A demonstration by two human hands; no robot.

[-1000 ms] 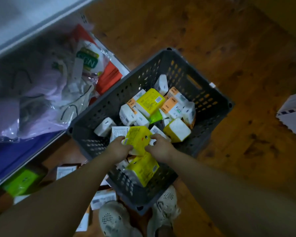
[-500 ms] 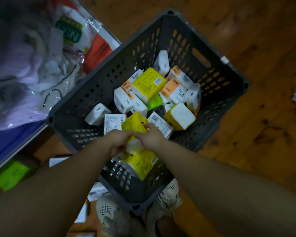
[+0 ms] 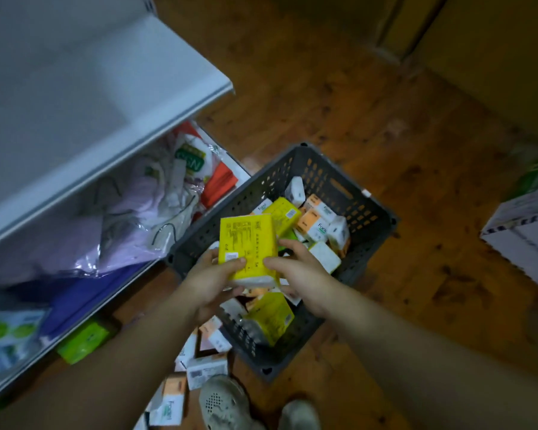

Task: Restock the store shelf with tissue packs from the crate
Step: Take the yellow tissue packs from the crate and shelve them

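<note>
**Item:** one yellow tissue pack (image 3: 247,248) in soft plastic wrap, printed face up, with a white tissue edge showing at its near end.

**Location:** held over the near half of the grey crate (image 3: 351,193), above the packs lying in it. It appears to touch none of them.

**Holders:** the left hand (image 3: 212,279) grips the near left corner, thumb on top and fingers curled beneath. The right hand (image 3: 297,271) pinches the near right edge, thumb on the printed face. Both hands sit at the pack's near end, so its far end sticks out unsupported.

**Step in hand, as judged:** carrying the pack from crate to shelf.

**Handling advice:**
- Keep the grip light, since the wrap will likely dent.
- One hand could take the pack flat from underneath, freeing the other.
- Set it square toward the back of the white shelf board (image 3: 75,103), which lies up and to the left, well apart from the pack.

**Crate contents:** further yellow packs (image 3: 269,318) and orange-and-white packs (image 3: 316,221), all jumbled. Much stock lies there, so the task looks far from done.

**Surroundings:**
- a lower shelf with bagged goods (image 3: 131,212)
- loose packs (image 3: 205,369) on the wooden floor beside the shoes (image 3: 224,405)
- a cardboard box (image 3: 528,231) at right
</note>
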